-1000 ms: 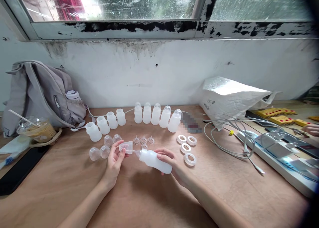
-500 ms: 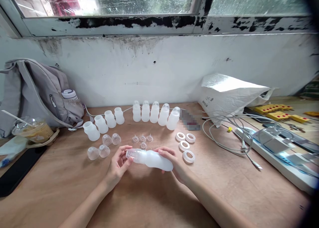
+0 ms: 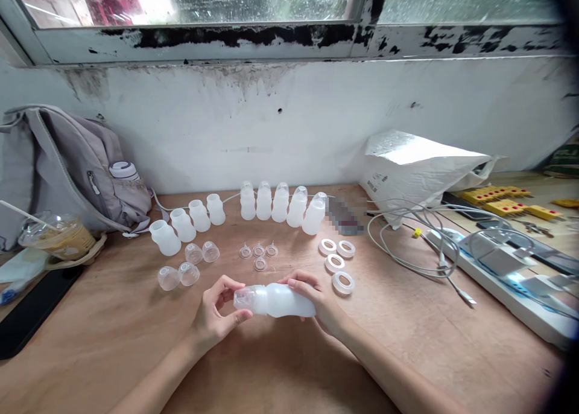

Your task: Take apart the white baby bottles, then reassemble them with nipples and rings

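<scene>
A frosted baby bottle [image 3: 289, 300] with a clear cap lies sideways between my hands, just above the table. My left hand [image 3: 221, 310] grips its capped end between thumb and fingers. Around the rounded base my right hand [image 3: 314, 296] is wrapped, with the far fingers partly hidden. Beyond the bottle, several clear nipples [image 3: 259, 250] sit on the table. Several clear dome caps [image 3: 189, 273] are grouped to the left, and several white collar rings [image 3: 335, 263] to the right. Behind stand several open bottle bodies [image 3: 183, 225] and several capped bottles [image 3: 281, 204].
A grey backpack [image 3: 67, 166], an iced drink cup [image 3: 56, 236] and a black phone [image 3: 36, 314] are on the left. At the right are a white bag [image 3: 407, 166], loose cables [image 3: 398, 245], a power strip [image 3: 497, 287] and yellow blocks [image 3: 506, 210].
The bottle and both hands have come slightly lower and nearer to me. The bottle lies more level than before, and my left hand has shifted its hold on the cap.
</scene>
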The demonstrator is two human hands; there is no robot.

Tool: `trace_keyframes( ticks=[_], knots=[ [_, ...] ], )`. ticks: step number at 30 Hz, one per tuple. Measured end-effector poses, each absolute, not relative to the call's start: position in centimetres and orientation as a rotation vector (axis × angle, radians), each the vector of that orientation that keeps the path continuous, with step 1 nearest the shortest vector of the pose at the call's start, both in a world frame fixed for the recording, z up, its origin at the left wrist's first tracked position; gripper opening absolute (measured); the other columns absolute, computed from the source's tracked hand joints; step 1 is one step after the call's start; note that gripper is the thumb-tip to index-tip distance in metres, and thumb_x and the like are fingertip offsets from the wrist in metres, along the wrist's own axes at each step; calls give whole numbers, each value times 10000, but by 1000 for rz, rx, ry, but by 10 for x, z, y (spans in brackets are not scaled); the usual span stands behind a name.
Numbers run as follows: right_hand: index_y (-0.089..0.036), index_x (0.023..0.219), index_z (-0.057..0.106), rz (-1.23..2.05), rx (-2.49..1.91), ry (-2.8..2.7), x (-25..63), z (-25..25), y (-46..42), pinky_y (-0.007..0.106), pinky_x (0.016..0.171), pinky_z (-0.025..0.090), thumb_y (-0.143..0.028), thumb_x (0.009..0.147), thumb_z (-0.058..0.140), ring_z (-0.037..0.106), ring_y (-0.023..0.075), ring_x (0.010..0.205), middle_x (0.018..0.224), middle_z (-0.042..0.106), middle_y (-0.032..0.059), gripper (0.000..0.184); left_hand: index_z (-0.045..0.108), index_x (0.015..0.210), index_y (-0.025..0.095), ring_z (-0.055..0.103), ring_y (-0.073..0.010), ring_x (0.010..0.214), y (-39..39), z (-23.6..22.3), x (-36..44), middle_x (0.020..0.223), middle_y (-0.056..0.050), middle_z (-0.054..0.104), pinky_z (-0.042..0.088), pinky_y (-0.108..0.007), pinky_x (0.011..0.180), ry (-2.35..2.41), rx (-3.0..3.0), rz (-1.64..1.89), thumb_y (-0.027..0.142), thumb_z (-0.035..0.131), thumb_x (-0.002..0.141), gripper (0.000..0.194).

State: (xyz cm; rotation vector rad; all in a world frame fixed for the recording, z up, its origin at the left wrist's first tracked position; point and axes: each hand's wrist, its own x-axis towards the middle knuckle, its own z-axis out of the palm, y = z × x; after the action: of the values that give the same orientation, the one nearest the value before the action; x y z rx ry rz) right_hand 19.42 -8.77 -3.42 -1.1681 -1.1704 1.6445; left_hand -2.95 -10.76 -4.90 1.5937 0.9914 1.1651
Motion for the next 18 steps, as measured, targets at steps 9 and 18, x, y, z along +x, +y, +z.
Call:
trace_keyframes(
  ticks=[9, 18],
  knots=[
    [-169, 625, 636, 1473, -1159, -1258, 194, -40, -90, 231, 459, 341, -416, 692, 625, 530, 157, 567, 687, 652, 37, 256, 518, 852, 177, 621, -200, 780, -111, -57, -27, 828, -53, 621, 505, -285, 688, 998, 1770, 1099, 189, 688, 667, 252],
    [-218, 807, 655, 1307, -1131, -1343, 187, -22, -99, 283, 640, 399, -416, 775, 551, 560, 218, 776, 852, 659, 36, 226, 543, 1116, 219, 611, -203, 935, -107, -29, -23, 1088, -65, 621, 495, -327, 834, 1162, 1501, 1089, 321, 578, 784, 350]
  ],
)
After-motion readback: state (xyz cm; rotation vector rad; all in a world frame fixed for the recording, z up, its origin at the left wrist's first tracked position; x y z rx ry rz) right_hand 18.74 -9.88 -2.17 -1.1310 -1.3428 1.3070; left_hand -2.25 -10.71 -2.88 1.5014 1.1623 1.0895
